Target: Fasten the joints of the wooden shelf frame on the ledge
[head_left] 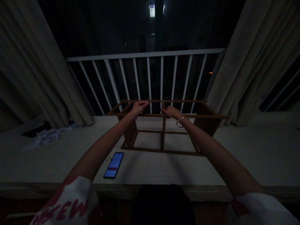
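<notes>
A brown wooden rack frame (162, 137) lies on its side on the pale ledge, with open bays and a divider in the middle. Above its upper rails, left of the divider, my left hand (138, 107) is closed in a pinch. Something tiny shows at its fingertips, too small and dark to name. My right hand (172, 112), with a bangle (182, 121) at the wrist, is closed around the top of the middle divider. Its fingertips are partly hidden.
A lit phone (113, 165) with a cable (109, 194) lies front left, with several small pins or screws (108, 159) beside it. White railings (148, 56) and a dark window stand behind, between curtains (248, 62). Crumpled papers (48, 135) lie far left.
</notes>
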Tool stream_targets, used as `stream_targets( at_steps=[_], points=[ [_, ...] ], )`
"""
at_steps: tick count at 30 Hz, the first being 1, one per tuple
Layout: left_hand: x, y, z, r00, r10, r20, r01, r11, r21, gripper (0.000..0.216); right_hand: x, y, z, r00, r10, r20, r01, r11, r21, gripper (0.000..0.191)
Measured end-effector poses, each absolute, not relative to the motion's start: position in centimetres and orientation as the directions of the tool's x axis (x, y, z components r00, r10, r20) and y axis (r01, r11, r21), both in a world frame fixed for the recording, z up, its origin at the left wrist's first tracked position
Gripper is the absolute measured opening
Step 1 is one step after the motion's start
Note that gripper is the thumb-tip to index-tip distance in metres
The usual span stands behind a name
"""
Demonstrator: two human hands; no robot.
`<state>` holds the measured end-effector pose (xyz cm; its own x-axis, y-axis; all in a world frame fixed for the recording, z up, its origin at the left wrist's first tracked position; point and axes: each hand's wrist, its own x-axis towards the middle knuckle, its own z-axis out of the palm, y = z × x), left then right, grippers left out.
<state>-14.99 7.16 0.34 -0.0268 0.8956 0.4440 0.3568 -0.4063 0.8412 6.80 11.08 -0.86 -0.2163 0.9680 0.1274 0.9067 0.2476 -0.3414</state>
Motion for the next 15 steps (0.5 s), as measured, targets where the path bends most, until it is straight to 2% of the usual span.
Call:
stream_targets(
  at_steps=[6,10,15],
  points=[
    [-24.0,3.2,2.4,-0.259,0.858,0.444,0.46,-0.295,0.838,0.027,6.9,11.4,-1.0,-0.236,0.963,0.126,0.896,0.266,-0.355,0.061],
    [-27.8,1.1,2.1,-0.294,0.858,0.421,0.479,-0.249,0.842,0.025,6.8,11.6,-1.2,-0.234,0.964,0.124,0.896,0.264,-0.358,0.061],
    [-29.6,0.4,0.6,-0.293,0.835,0.466,0.525,-0.267,0.809,0.021,6.8,11.4,-1.2,-0.223,0.965,0.135,0.903,0.257,-0.344,0.06]
  ],
)
